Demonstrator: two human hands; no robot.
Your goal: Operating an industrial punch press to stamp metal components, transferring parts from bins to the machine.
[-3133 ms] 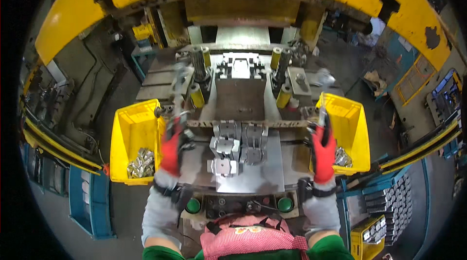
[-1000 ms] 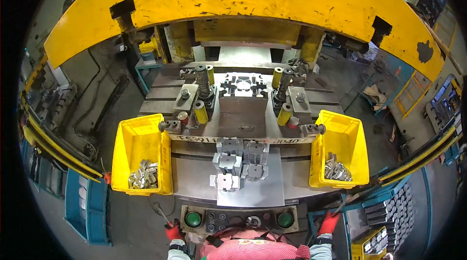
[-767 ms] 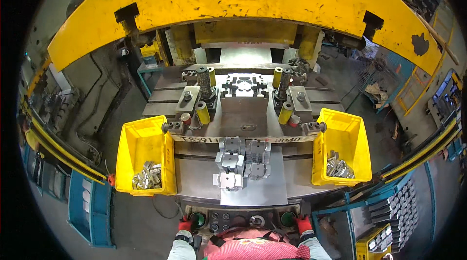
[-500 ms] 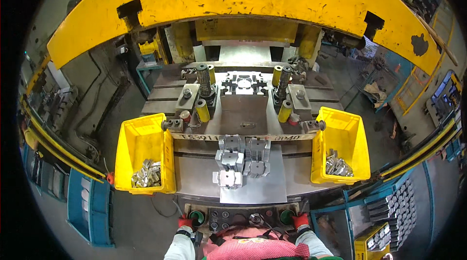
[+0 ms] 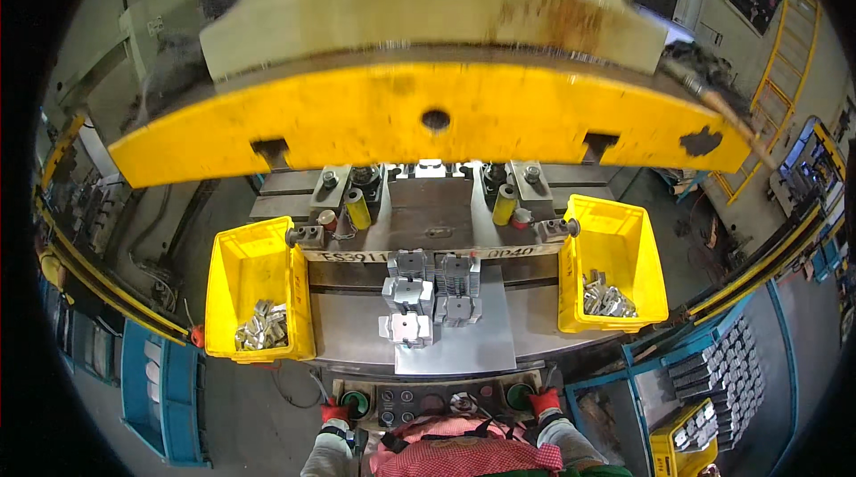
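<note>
A yellow bin (image 5: 251, 274) stands at eight o'clock, the left hand (image 5: 334, 412) at seven beside the left green button (image 5: 356, 402), metal stacks (image 5: 409, 292) at six, the right green button (image 5: 518, 396) and right hand (image 5: 544, 402) at five, both hands' finger closure impossible to tell.

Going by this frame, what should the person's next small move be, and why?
Probably just hold the left hand and right hand where they are, by the green buttons, rather than reach forward. The yellow beam hides what lies behind the dark plate, so reaching in there looks risky. Whether either button is pressed, I cannot tell.
</note>
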